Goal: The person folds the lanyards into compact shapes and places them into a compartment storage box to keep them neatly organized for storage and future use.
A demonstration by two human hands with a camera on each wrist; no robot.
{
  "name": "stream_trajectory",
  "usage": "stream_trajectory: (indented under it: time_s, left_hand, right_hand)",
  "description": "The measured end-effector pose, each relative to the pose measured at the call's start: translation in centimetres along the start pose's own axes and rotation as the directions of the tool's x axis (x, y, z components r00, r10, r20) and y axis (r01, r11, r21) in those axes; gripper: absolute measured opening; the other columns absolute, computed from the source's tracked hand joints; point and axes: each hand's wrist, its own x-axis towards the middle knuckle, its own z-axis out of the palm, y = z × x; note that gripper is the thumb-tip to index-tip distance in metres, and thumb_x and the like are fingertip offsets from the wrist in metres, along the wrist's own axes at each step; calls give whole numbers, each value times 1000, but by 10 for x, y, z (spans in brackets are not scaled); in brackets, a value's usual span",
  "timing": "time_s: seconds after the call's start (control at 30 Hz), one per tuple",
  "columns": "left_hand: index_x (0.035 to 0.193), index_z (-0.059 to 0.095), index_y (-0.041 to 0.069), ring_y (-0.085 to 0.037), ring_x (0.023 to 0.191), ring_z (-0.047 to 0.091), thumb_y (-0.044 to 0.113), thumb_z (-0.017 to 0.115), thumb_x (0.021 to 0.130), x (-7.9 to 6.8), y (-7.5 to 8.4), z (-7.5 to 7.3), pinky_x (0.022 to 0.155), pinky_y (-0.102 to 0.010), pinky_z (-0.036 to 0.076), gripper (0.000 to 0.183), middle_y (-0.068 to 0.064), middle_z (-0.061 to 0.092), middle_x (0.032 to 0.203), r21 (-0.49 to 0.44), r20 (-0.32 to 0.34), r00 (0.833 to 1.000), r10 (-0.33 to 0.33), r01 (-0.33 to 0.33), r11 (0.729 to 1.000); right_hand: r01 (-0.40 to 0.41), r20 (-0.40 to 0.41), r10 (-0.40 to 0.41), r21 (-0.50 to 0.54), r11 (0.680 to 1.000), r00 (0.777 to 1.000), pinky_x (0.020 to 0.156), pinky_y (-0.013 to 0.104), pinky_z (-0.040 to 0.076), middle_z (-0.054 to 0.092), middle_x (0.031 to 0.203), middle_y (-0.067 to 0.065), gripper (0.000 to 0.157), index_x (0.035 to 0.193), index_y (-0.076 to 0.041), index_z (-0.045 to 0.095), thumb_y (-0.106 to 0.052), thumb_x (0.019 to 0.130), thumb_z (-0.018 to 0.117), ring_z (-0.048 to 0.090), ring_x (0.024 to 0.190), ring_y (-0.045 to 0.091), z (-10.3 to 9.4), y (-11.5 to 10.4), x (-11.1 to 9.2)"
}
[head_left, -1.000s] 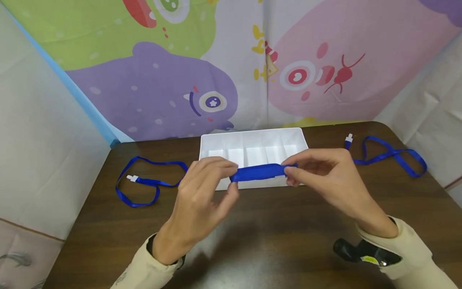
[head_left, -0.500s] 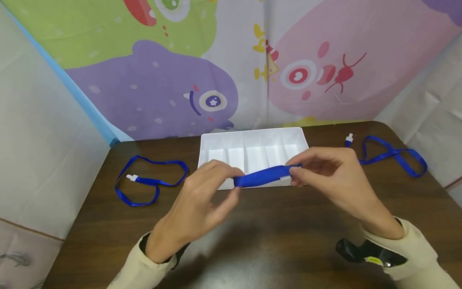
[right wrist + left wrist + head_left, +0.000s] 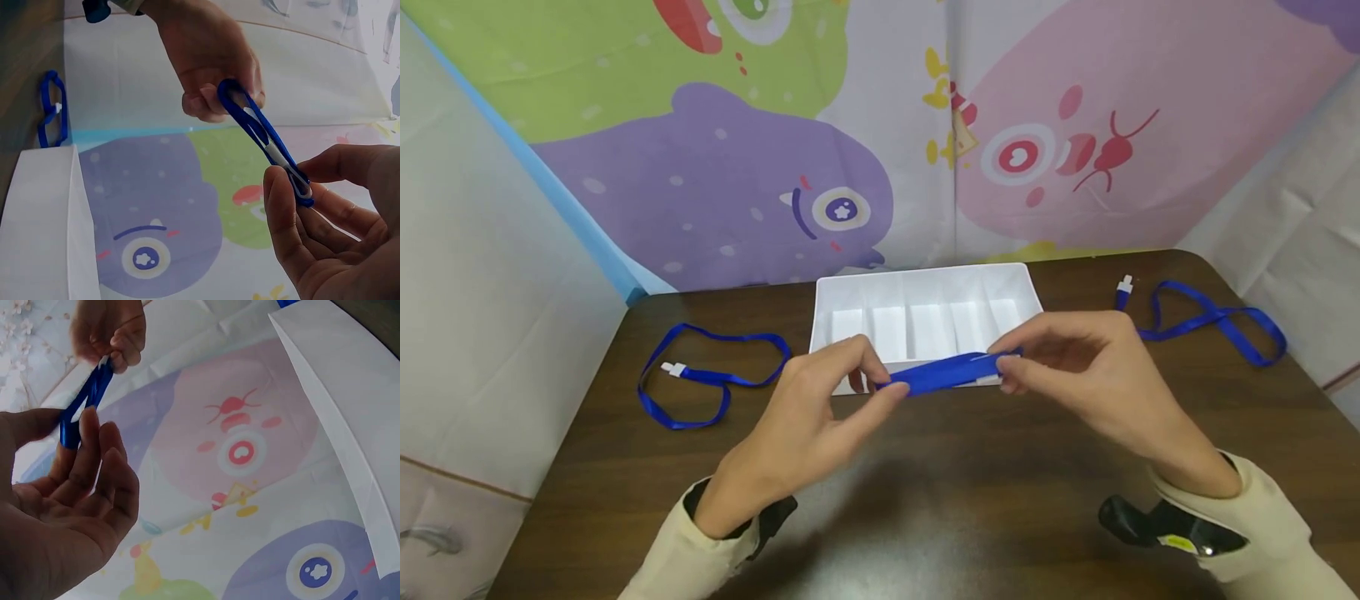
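A blue lanyard (image 3: 943, 373), folded into a flat, narrow bundle, is stretched between both hands in front of the white box. My left hand (image 3: 808, 417) pinches its left end between thumb and fingers. At the other end, my right hand (image 3: 1086, 379) pinches it between thumb and forefinger. In the right wrist view the folded lanyard (image 3: 259, 128) shows several layers, with a white clip piece tucked between them. The left wrist view shows the bundle (image 3: 70, 434) edge-on, its layers slightly spread.
The white box (image 3: 925, 287) with several compartments stands at the back of the dark wooden table (image 3: 925, 517). One blue lanyard (image 3: 658, 408) with a white clip lies looped on the left, another (image 3: 1213, 318) on the right. A cartoon-printed cloth (image 3: 760, 192) hangs behind.
The left fingers have shifted their grip on the lanyard's left end, the thumb now over it. The bundle swung right and then back slightly, its left end now lower.
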Motion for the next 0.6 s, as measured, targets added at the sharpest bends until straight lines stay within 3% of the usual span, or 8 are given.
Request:
stream_trajectory:
  time_s: [0.17,0.3,0.43,0.53,0.6]
  left_hand:
    - [79,54,14,-3,68,57,6,70,84,0,2,3,64,-22,49,18,10,61,73,-25,-34,999,-35,34,999]
    - [83,54,11,-4,67,57,0,67,80,2,3,2,62,-26,51,17,8,60,72,-94,-61,998,-23,17,995]
    - [93,59,9,-6,69,58,-2,66,85,3,1,-1,62,-29,52,16,7,60,73,-193,-19,1000,5,-9,981]
    - [97,65,8,-11,72,61,-5,65,90,2,0,-5,67,-29,54,15,3,64,78,-375,86,996,14,20,927]
    - [96,68,8,-15,74,63,-7,64,91,1,0,-8,69,-31,54,16,-1,67,82,-495,161,987,24,60,867]
  right_hand:
    - [-16,1,16,-20,1000,1000,61,33,59,70,76,12,17,96,-4,74,8,84,73,70,67,22,3,-2,-2]
    - [-10,2,10,-30,999,1000,61,33,59,70,76,12,18,95,-6,75,9,84,73,70,67,23,4,-2,-1]
    - [-4,3,4,-36,999,1000,61,32,59,70,76,11,18,94,-6,75,9,84,73,70,66,23,4,-1,-1]
    - [-5,11,6,-26,1000,1000,62,32,59,70,75,11,18,93,-6,74,10,83,73,69,65,22,4,0,0]
    - [-11,27,11,-11,1000,1000,62,33,59,70,75,12,19,94,-5,74,10,83,73,69,65,22,5,0,0]
